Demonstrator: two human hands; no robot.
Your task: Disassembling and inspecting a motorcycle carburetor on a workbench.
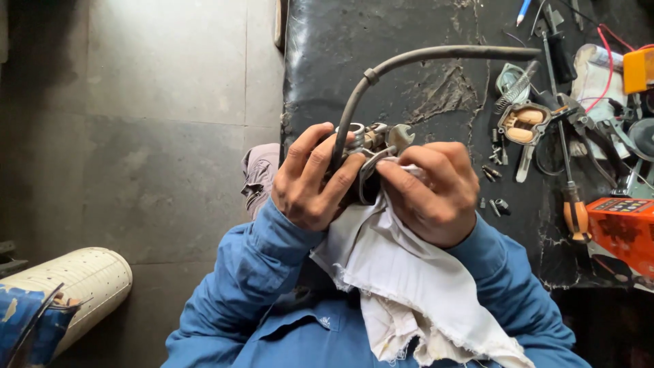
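Orange box-shaped device (623, 232): lies at the right edge of the black worktop (409, 95), just beside the screwdriver with the orange and black handle (575, 215). Its top face carries a narrow, dark rectangular label strip (621, 205) with small pale markings, too small to tell apart; the strip runs slantwise along the upper edge of the casing.

Yellow-orange block (638, 69): stands at the far right of the worktop, cut off by the picture's edge, with red wires beside it. Whether it bears a label or a screen cannot be told.

No packages, signs or lit screens show elsewhere.
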